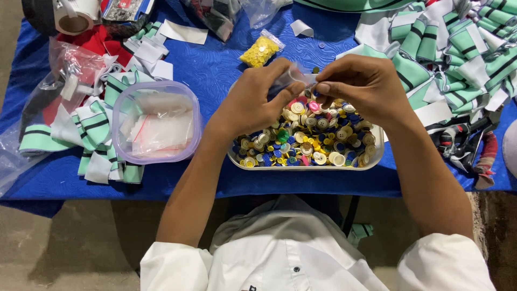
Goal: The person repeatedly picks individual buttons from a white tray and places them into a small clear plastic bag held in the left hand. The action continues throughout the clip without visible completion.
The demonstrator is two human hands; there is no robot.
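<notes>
- My left hand [253, 99] and right hand [366, 86] meet above the white tray [377, 156] of mixed buttons [307, 137].
- Both grips are pinched shut on one small clear plastic bag [295, 75], held between the fingertips.
- Left of the tray on the blue desk [215, 64] sits a lidded clear container [156, 121].
- A bag of yellow buttons [260, 50] lies beyond.

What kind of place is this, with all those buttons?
Probably a sewing or garment workshop. A tray full of mixed coloured buttons sits on a blue table, heaps of green striped fabric pieces lie around, and both hands hold a small clear bag over the tray.
</notes>
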